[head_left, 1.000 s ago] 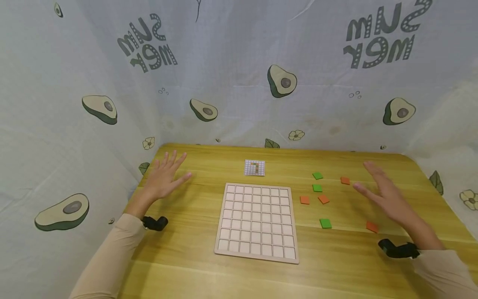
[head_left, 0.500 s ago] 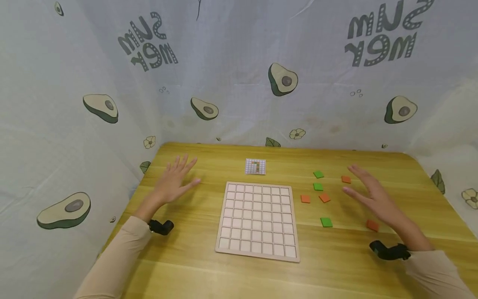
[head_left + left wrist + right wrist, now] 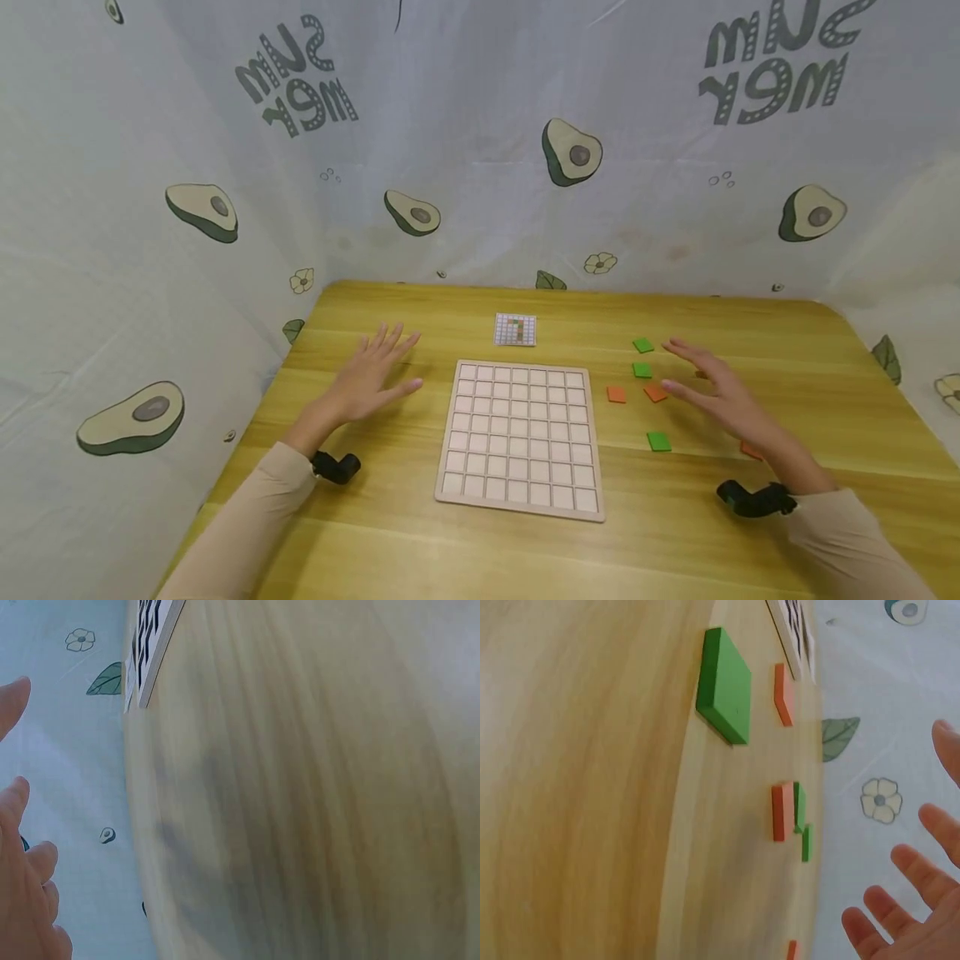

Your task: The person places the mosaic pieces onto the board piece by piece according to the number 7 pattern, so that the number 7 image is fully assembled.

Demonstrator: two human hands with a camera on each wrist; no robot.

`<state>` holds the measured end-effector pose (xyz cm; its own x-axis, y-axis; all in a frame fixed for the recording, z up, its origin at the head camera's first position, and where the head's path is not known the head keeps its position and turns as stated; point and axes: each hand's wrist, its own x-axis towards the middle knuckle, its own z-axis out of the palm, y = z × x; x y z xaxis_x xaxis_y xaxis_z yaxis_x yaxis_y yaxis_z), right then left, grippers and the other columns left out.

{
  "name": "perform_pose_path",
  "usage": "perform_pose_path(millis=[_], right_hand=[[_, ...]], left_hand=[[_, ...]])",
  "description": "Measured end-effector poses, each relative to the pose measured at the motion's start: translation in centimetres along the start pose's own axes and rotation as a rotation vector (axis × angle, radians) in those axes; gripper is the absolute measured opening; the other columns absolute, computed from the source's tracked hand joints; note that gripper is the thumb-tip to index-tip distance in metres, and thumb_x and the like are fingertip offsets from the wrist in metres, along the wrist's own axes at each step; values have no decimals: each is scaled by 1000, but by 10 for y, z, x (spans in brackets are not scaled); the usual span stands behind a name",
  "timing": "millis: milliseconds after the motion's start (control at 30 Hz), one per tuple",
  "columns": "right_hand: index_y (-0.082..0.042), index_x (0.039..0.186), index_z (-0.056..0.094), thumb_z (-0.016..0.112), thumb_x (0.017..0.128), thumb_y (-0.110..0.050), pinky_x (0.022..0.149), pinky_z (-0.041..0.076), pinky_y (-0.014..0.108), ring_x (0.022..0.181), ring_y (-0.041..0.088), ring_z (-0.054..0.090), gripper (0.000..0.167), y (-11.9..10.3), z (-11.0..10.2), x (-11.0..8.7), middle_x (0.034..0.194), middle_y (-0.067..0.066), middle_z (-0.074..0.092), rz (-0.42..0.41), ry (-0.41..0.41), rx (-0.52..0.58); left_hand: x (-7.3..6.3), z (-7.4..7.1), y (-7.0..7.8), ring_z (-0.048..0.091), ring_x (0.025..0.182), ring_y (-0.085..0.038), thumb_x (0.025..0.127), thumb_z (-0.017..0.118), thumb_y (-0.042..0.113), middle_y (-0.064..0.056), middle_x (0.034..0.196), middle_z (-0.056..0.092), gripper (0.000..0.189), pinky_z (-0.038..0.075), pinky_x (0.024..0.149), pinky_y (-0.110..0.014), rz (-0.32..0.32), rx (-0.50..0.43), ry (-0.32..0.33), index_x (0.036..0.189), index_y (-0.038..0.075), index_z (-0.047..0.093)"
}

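My left hand (image 3: 365, 379) hovers over the table left of a wooden grid board (image 3: 522, 437), fingers spread and holding nothing. Over the loose square tiles on the right is my right hand (image 3: 723, 396), its fingers extended and also holding nothing. Near its fingertips lie a green tile (image 3: 642, 370) and an orange tile (image 3: 655, 392), the latter partly covered. Another orange tile (image 3: 616, 394) is beside the board's right edge. A nearer green tile (image 3: 727, 686) looms large in the right wrist view. Under the right wrist an orange tile (image 3: 751, 450) is partly hidden.
A small card (image 3: 515, 330) printed with a coloured grid lies behind the board. The wooden table (image 3: 420, 554) ends at a white curtain (image 3: 480, 208) with avocado prints, at the back and sides. A further green tile (image 3: 643, 345) lies toward the back.
Both hands have moved inward: the left to the right, toward the board, and the right to the left, over the tiles. The board, card and tiles keep their places on the table.
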<state>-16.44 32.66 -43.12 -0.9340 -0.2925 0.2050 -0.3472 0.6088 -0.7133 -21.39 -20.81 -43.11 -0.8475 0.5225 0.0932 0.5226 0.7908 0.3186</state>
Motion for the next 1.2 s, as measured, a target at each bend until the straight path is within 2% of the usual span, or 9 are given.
perform_pose_path(millis=[100,200,300,400,500,633,900,1033,1200], right_hand=[[-2,151,41,67,96,-9,98,34,52,134,48,31,62,1,7,3,154,26,34,-8,-4,-2],[3,148,44,68,95,-8,92,35,68,132,51,33,59,1,14,6,150,30,36,-27,-22,28],[3,145,48,69,94,-8,89,37,71,129,50,37,56,2,19,9,147,30,40,-40,-29,21],[3,142,51,70,94,-8,87,44,62,121,42,45,53,3,24,10,142,25,46,-34,-24,-4],[3,139,55,71,93,-7,79,50,43,106,35,52,50,3,28,12,134,22,51,-38,-15,-32],[4,134,59,73,91,-5,69,45,26,90,26,50,47,6,33,12,123,21,55,-49,-13,-24],[7,128,63,75,89,-5,62,36,26,78,23,40,42,8,40,13,114,19,53,-62,-15,5],[6,123,67,77,88,-7,67,33,27,88,22,39,39,9,40,16,114,18,51,-43,-30,-20],[3,122,69,78,88,-10,71,29,27,97,24,37,38,13,41,19,112,18,49,21,-62,-33]], left_hand=[[-1,4,5,5,150,-42,101,47,57,-13,165,7,77,4,117,-62,13,-11,-20,162,19,19],[-2,9,9,6,150,-41,101,46,57,-13,165,7,77,5,118,-61,28,-9,-40,162,19,18],[-2,14,14,7,150,-42,101,47,57,-17,164,11,77,7,117,-61,56,-3,-50,161,18,20],[-2,20,17,8,149,-44,101,47,56,-20,164,13,77,9,117,-62,86,6,-54,161,16,21],[-3,25,21,9,149,-44,100,48,55,-21,163,14,77,9,116,-62,103,7,-64,161,16,21],[-5,32,23,8,149,-43,100,50,54,-20,164,13,77,8,117,-61,110,-5,-88,161,18,20],[-8,40,26,6,150,-42,100,51,53,-19,164,11,77,6,118,-58,110,-32,-123,162,20,19],[-9,41,27,4,150,-39,100,49,55,-18,164,10,77,5,119,-57,105,-47,-150,162,20,18],[-8,44,27,1,151,-36,100,47,58,-16,165,8,78,4,119,-55,94,-48,-180,162,22,16]])
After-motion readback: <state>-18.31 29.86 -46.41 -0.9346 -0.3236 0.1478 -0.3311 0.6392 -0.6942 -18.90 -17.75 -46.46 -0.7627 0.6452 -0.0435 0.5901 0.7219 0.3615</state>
